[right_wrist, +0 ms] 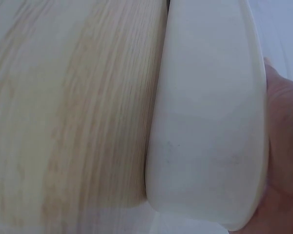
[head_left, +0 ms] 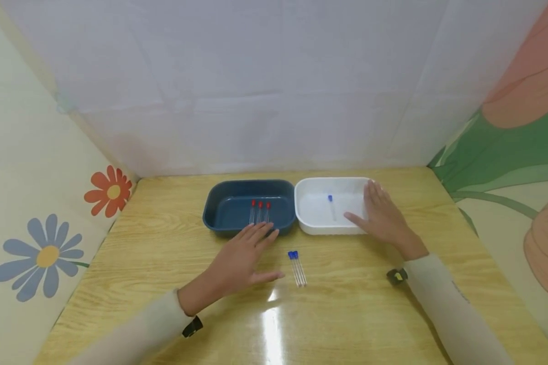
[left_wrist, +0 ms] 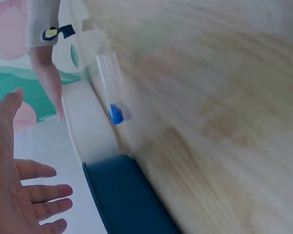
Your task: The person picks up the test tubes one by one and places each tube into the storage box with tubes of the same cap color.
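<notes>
Head view: surface (head_left: 347, 314), dark tray (head_left: 228, 195) and white tray (head_left: 310, 213) near its far edge.
Right hand (head_left: 381, 215): spread at white tray's right rim, gripping nothing I see.
Left hand (head_left: 237, 263): spread, empty.
Blue-capped tubes (head_left: 298, 269): mid-surface, right of my nearer left hand, caps toward far edge.

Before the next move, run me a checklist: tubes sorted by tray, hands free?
1. Red-capped tubes in dark blue tray: ok, three.
2. Blue-capped tube in white tray: ok, one.
3. Table free of loose tubes: not ok, two blue-capped.
4. Left hand holding nothing: ok.
5. Right hand off white tray's rim: cannot tell.
</notes>
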Motion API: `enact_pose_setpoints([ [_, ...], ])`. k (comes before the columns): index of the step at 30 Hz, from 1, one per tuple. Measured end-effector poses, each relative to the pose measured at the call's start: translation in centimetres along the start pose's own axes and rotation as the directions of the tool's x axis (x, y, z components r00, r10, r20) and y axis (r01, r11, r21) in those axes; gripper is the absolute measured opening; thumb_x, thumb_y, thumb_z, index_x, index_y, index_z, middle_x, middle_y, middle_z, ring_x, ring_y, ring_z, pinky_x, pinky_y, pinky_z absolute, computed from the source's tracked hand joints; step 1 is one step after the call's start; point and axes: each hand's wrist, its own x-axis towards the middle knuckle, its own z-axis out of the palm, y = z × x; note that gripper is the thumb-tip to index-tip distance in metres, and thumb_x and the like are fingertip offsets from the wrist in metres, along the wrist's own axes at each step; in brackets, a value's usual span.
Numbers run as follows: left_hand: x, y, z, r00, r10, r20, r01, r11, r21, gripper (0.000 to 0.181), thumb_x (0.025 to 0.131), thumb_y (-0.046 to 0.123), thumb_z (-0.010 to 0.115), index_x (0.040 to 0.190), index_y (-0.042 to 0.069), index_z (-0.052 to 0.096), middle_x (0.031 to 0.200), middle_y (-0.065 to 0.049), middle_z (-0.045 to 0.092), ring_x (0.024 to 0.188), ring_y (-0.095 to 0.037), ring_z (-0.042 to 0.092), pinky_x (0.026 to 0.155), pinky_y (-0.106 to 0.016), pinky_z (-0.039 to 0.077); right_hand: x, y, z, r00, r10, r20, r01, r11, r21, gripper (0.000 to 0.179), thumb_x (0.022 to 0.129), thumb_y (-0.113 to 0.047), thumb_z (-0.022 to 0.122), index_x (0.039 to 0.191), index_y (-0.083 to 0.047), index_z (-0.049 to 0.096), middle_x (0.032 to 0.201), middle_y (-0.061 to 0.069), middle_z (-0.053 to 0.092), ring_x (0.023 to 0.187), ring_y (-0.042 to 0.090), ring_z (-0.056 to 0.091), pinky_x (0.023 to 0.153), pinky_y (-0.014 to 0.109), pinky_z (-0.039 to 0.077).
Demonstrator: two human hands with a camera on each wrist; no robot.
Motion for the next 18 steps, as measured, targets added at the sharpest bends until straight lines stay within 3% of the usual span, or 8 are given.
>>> enact_pose_setpoints([
  [7,0.1,1.0,1.1,0.999,0.012,-0.03,-0.013,0.999,-0.037,0.093,0.091,0.078,0.048,0.15,0.006,0.051,0.148,-0.015,0.053,0.136,-0.033,0.05,0.114,-0.047,0.039,0.3,0.1,0.0,1.0,0.006,0.004,-0.006,1.0,-0.007,0.109,0.098,-0.075,0.034,0.158,0.007,-0.006,0.166,0.022,-0.015,0.153,0.035,-0.015,0.124,0.052,-0.003],
  [18,0.9,2.5,2.8,0.999,-0.049,-0.008,0.048,0.993,-0.112,0.1,0.086,0.074,0.063,0.153,0.002,0.043,0.146,-0.016,0.054,0.13,-0.032,0.055,0.106,-0.046,0.047,0.3,0.3,0.4,1.0,-0.007,-0.006,0.006,1.0,-0.025,0.111,0.097,-0.076,0.035,0.158,0.008,-0.003,0.166,0.024,-0.012,0.154,0.036,-0.014,0.123,0.052,-0.001],
])
